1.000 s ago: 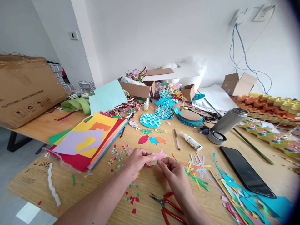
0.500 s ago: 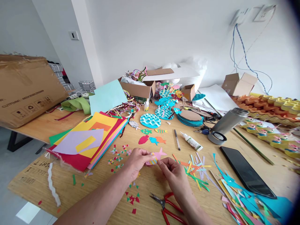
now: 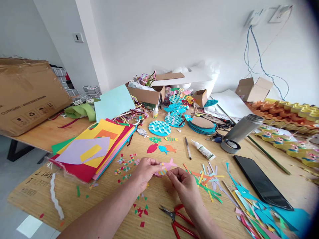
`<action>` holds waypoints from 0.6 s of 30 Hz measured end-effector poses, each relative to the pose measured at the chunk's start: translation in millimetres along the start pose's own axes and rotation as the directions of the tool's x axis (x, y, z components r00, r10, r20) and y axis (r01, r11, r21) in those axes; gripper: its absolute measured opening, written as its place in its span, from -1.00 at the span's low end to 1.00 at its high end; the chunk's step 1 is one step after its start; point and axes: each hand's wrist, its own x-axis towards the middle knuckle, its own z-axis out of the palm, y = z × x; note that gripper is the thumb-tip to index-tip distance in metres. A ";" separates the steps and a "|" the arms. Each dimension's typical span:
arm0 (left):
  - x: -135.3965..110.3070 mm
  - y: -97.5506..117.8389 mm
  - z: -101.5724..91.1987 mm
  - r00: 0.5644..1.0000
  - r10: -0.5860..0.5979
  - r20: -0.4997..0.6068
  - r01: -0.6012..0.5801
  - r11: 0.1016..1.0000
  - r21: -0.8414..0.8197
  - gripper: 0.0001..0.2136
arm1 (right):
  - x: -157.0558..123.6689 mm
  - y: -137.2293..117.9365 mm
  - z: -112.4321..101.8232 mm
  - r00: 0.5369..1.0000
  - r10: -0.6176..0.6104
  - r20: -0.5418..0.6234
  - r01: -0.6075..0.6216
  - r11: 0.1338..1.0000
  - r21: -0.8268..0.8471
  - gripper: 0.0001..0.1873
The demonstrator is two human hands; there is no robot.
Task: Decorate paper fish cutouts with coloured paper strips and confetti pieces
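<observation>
Left hand (image 3: 147, 171): grip on pink paper fish (image 3: 167, 165) | Right hand (image 3: 183, 183): gripping its 4-o'clock edge | Advised: press stripes (image 3: 163, 172) flat

Striped pink fish (image 3: 167, 165); tail rightward
</observation>
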 end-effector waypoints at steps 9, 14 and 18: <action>0.7 -1.4 -0.5 1.000 0.007 0.008 -0.006 0.999 -0.033 -0.74 | -2.1 -3.5 -0.4 0.999 0.026 0.041 -0.027 0.999 0.023 -0.54; 1.4 -5.0 -0.7 0.999 0.025 0.023 -0.024 1.000 -0.019 -0.78 | -2.4 -4.3 1.7 0.999 0.002 0.037 -0.003 1.000 0.026 -0.52; 2.4 -7.7 -0.6 0.999 0.020 0.035 -0.019 0.999 -0.035 -0.78 | -2.2 -6.0 2.0 0.999 0.013 0.036 -0.014 0.999 0.030 -0.53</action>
